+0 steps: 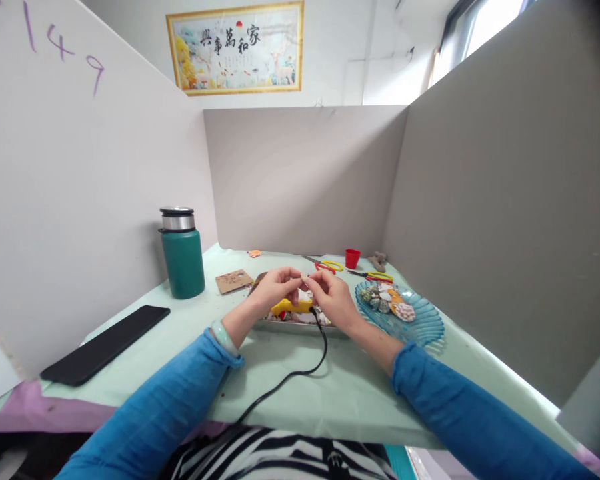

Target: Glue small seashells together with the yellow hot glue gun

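Note:
My left hand (279, 287) and my right hand (334, 295) meet fingertip to fingertip above a shallow metal tray (303, 327). Both are closed in a pinch. Something small and pale seems to be between the fingertips, too small to name. Just below them, a yellow tool that looks like a hot glue gun (291, 307) lies across the tray, its black cord (300, 374) running toward my lap. Small colourful bits lie around it in the tray, partly hidden by my hands.
At right stands a blue glass plate (423, 323) of shells. Behind are scissors (377, 276), more scissors (330, 266), a red cup (353, 259) and a grey object (378, 261). At left are a brown card (234, 281), a green bottle (183, 263) and a black slab (107, 343). Partitions surround the table.

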The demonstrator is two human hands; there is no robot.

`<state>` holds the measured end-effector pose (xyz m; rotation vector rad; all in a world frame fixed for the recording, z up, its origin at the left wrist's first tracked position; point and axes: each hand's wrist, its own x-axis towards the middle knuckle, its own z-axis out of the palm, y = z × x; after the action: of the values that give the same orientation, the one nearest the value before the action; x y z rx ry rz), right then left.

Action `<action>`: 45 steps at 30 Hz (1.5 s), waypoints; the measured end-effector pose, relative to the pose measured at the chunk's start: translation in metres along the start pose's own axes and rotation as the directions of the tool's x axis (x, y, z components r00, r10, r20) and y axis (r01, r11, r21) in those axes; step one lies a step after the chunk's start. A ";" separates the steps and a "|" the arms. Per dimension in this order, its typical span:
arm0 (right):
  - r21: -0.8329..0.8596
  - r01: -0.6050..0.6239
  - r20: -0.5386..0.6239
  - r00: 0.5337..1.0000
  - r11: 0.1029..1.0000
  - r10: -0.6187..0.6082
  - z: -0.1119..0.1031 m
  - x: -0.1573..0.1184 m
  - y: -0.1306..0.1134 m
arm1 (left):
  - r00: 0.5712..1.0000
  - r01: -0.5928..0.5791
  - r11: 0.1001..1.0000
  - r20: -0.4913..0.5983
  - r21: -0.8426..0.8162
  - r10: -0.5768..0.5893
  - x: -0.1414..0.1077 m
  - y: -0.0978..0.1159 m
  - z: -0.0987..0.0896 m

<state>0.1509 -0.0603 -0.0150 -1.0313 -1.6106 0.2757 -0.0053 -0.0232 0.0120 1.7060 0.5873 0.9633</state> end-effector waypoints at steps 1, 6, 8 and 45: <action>-0.006 0.002 0.001 1.000 1.000 -0.002 0.000 0.000 0.000 | 1.000 -0.008 1.000 -0.009 0.005 0.008 0.000 -0.001 0.000; -0.041 0.012 -0.008 1.000 0.999 -0.013 0.000 0.000 0.000 | 0.999 -0.042 0.999 -0.015 0.034 0.043 0.002 -0.005 -0.002; -0.042 0.013 -0.011 1.000 0.999 -0.013 0.000 0.000 0.000 | 0.999 -0.052 0.998 -0.002 0.028 0.052 0.003 -0.005 -0.002; 0.164 -0.011 0.023 1.000 0.986 0.007 0.002 0.002 0.007 | 0.938 -0.340 0.916 0.010 0.213 0.346 0.009 -0.017 -0.010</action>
<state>0.1527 -0.0544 -0.0188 -0.9121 -1.5759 0.4203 -0.0076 -0.0051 -0.0003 2.0349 0.4251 1.2077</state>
